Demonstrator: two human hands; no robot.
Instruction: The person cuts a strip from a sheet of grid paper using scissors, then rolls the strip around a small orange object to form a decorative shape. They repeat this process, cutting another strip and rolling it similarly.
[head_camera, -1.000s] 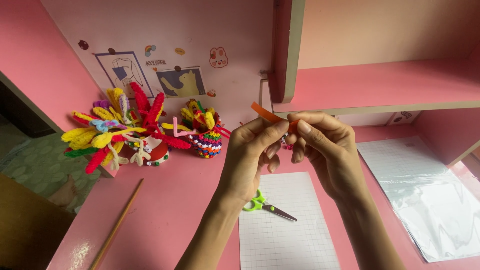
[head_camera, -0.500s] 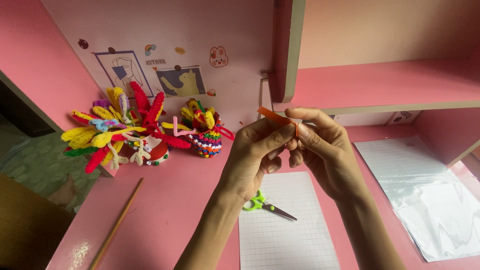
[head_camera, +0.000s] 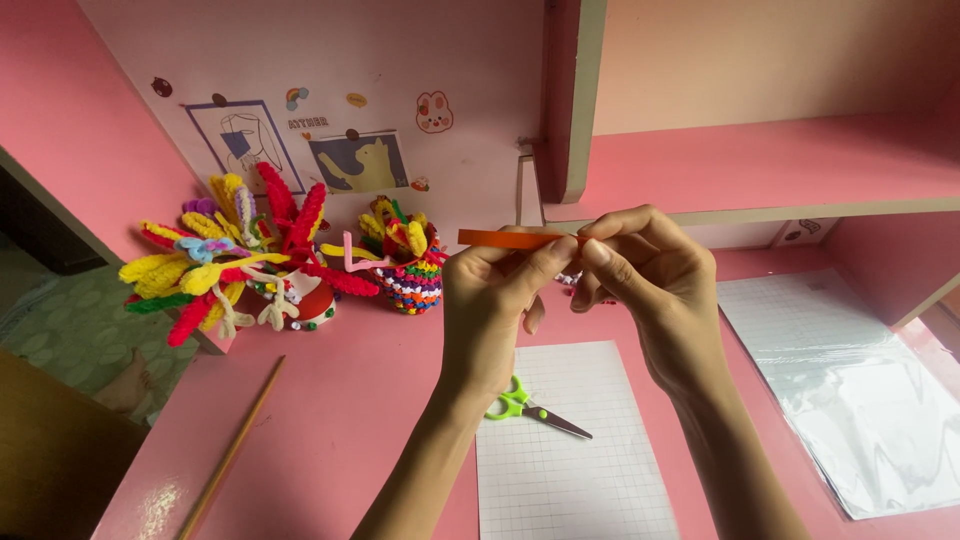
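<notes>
Pinching an orange paper strip (head_camera: 510, 238) (held level), left hand (head_camera: 490, 300) fingers closed, right hand (head_camera: 650, 280) fingers likewise.

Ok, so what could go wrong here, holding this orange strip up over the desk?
The thin orange strip is pinched between the left hand and right hand, so it might crease or tear. If dropped, it could land by the green-handled scissors on the grid paper.

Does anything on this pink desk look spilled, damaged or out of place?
Nothing stands out. Both hands, left and right, pinch a thin orange paper strip above the white gridded sheet, where green-handled scissors lie closed. The colourful pipe-cleaner pots stand upright.
</notes>
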